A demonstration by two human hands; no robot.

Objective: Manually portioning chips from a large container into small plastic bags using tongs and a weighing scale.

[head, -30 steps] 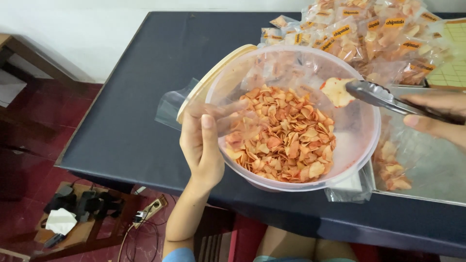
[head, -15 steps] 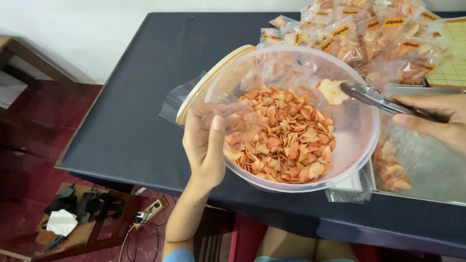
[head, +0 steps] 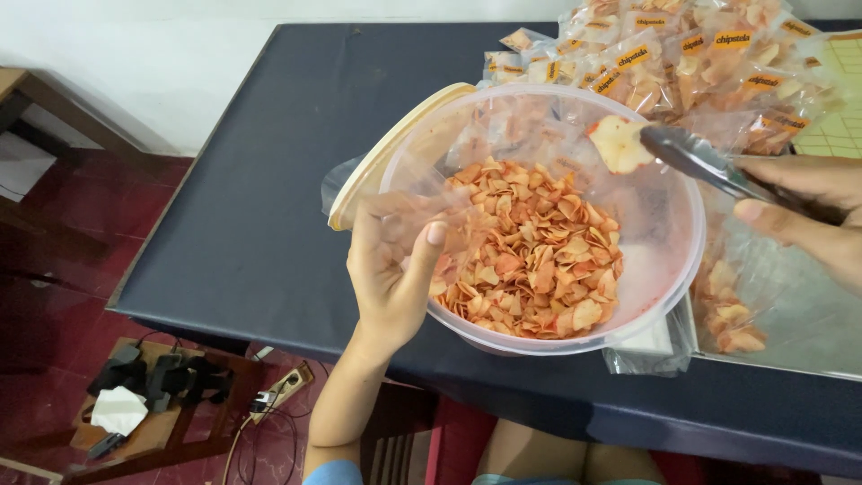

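A large clear plastic bowl (head: 669, 269) half full of orange chips (head: 530, 251) stands near the front of a dark table (head: 269, 180). My left hand (head: 391, 274) is at the bowl's near-left rim, with its thumb over the edge. It pinches a small clear plastic bag (head: 431, 211) there. My right hand (head: 808, 207) reaches in from the right and holds metal tongs (head: 709, 162). The tongs are closed on one pale chip (head: 620, 142) above the far side of the bowl.
A cream lid (head: 386, 157) leans under the bowl's left side. Several filled chip packets (head: 691, 54) are piled at the back right, and more chips in clear bags (head: 732, 310) lie on a tray at the right. A low wooden stand (head: 162, 404) with cables sits on the red floor.
The tongs have lifted the pale chip a little higher over the bowl. My left hand has shifted slightly right, and its thumb now sits over the rim.
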